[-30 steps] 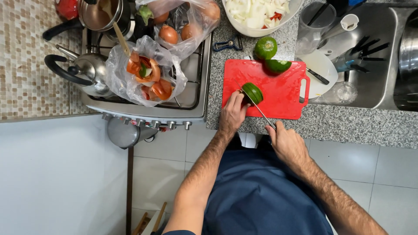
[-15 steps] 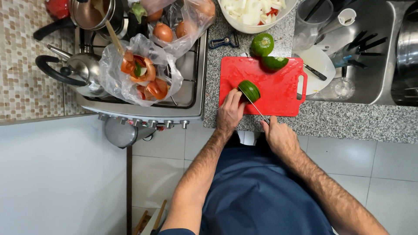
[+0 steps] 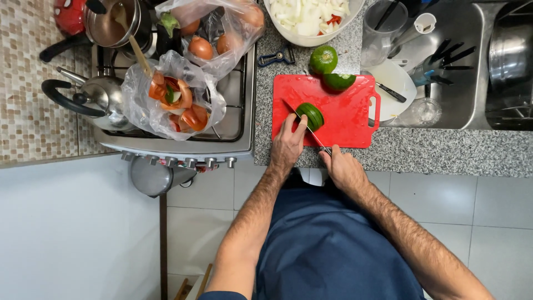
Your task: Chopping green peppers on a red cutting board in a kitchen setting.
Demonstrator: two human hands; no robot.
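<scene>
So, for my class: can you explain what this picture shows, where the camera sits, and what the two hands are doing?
The camera is worn on the person's head and looks straight down, so you see their own arms. On the granite counter lies a red cutting board. The left hand steadies a green pepper piece; the right hand holds a knife across it. More green pieces sit at the board's far edge. To the left is a stove with a kettle and bags of vegetables; a sink is on the right.

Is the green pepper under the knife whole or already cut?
Already cut. The green pepper on the red cutting board shows a flat cut face, with the knife against it.
</scene>
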